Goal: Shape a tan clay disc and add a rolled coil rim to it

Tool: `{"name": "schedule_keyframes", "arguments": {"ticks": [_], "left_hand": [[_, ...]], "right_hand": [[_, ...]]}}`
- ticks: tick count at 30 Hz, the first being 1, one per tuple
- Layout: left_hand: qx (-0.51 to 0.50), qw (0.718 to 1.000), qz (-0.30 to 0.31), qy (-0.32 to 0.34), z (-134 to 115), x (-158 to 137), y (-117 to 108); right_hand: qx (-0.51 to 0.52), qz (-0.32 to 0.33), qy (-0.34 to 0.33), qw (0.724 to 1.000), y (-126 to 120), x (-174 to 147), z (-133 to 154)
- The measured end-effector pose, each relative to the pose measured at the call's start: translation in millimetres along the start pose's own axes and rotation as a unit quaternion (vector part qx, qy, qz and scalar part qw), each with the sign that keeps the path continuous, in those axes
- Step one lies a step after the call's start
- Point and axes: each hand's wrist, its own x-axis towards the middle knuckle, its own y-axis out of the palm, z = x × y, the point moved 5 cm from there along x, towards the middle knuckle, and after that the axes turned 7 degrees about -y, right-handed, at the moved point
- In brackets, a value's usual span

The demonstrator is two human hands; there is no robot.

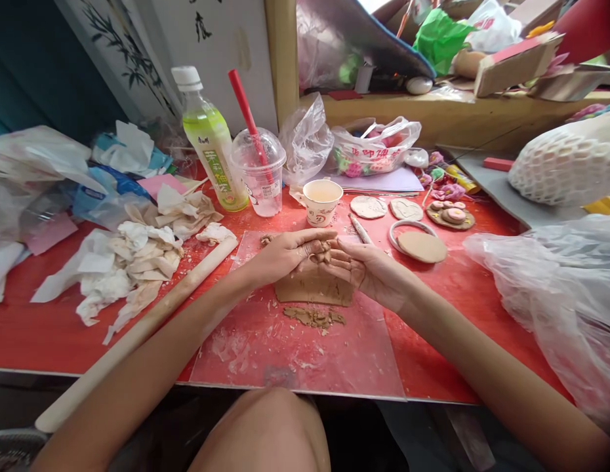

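A small lumpy piece of brown clay (323, 253) is pinched in my left hand (288, 252), above the middle of the table. My right hand (366, 265) is half turned up, with its fingers stretched toward the lump and their tips at its side; the thumb stands apart. Below both hands lies a flat clay slab (312, 292) on a clear plastic sheet (305, 357). Rough clay scraps (315, 318) lie along the near side of the slab. More clay crumbs (266, 240) show beyond my left wrist.
Behind my hands stand a paper cup (323, 204), a plastic cup with a red straw (260, 183) and a drink bottle (209, 151). A rolling pin (152, 321) and crumpled tissues (122, 262) are at left. Clay discs (422, 247), a pointed tool (360, 229) and plastic bags (551, 282) lie right.
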Motion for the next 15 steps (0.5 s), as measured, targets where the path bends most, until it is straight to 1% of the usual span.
{"name": "schedule_keyframes", "arguments": {"ticks": [3, 9, 10, 12, 15], "left_hand": [[0.056, 0.998, -0.012, 0.019, 3, 1, -2], [0.173, 0.980, 0.010, 0.094, -4, 0, -1], [0.195, 0.975, 0.007, 0.104, -5, 0, -1], [0.245, 0.963, -0.003, 0.111, -7, -2, 0], [0.339, 0.934, -0.021, 0.112, -5, -4, 3]], "right_hand": [[-0.020, 0.009, -0.006, 1.000, 2, -2, 1], [-0.085, 0.036, -0.034, 0.995, 4, -3, 1], [-0.098, 0.029, -0.042, 0.994, 4, -2, 3], [-0.131, -0.009, -0.051, 0.990, 2, -3, 6], [-0.160, -0.066, -0.043, 0.984, -1, -3, 10]]}}
